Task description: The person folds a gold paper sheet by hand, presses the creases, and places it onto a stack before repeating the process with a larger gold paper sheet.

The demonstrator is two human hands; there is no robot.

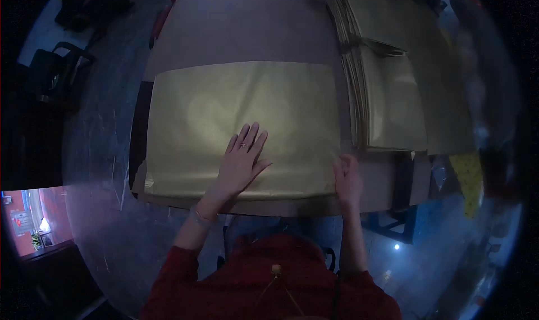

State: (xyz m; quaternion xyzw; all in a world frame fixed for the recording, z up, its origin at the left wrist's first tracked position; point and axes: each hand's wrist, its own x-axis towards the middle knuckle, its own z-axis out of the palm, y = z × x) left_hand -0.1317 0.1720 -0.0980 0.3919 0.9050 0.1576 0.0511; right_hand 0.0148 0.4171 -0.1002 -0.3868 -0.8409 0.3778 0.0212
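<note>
A large gold sheet, paper-like with a soft sheen and faint creases, lies flat on the brown table. My left hand rests palm down on its middle near the front, fingers stretched out and a ring on one of them. At the sheet's right edge, close to the front corner, my right hand has its fingers curled in against the edge. The sheet's front edge looks folded and runs along the front of the table.
To the right lies a thick stack of folded gold sheets. The brown table top extends behind my sheet. A chair stands on the floor at the left. Below the table's right side is a blue stool, near a hanging yellow piece.
</note>
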